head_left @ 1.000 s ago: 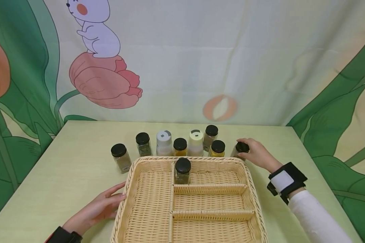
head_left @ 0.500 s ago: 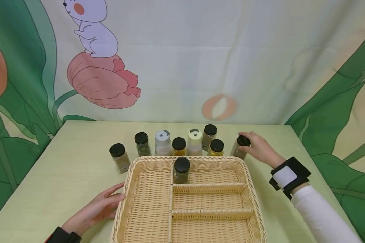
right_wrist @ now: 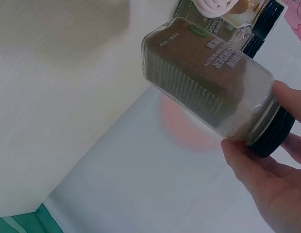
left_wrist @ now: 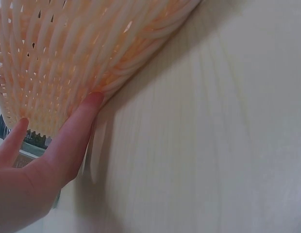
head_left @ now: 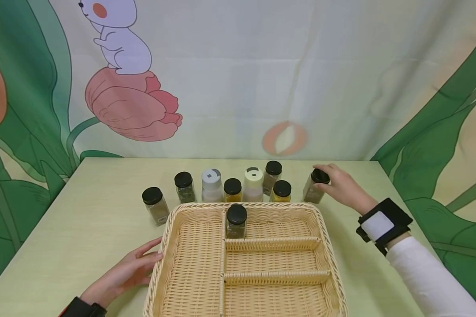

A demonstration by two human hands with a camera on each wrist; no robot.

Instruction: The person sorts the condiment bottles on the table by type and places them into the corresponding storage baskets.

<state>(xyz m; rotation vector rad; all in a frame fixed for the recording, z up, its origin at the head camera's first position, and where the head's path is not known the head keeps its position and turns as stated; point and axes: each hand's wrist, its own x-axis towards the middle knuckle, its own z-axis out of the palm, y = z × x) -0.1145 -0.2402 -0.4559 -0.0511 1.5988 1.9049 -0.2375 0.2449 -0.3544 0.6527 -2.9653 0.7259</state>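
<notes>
My right hand (head_left: 343, 187) pinches a spice jar (head_left: 312, 191) by its black lid, beyond the basket's far right corner. Brown powder partly fills this clear jar, and its label reads as cumin powder in the right wrist view, where the jar (right_wrist: 199, 77) hangs tilted. Fingers of my left hand (head_left: 123, 273) lie against the left side of a wicker basket (head_left: 194, 264). The left wrist view shows thumb and fingers extended along the basket's weave (left_wrist: 73, 58). Inside the basket, a black-lidded jar (head_left: 236, 222) stands upright in the far right compartment, beside the long divider.
Behind the basket stand black-lidded jars, including a yellow-filled one (head_left: 281, 191), plus a white-capped bottle (head_left: 212, 185) and a cream-capped bottle (head_left: 254, 182). Another jar (head_left: 156, 206) is left of the basket. A printed curtain (head_left: 222, 88) hangs behind the table (head_left: 83, 211).
My right hand has raised the cumin jar and shifted it slightly right and away from the basket. My left hand stays at the basket's side.
</notes>
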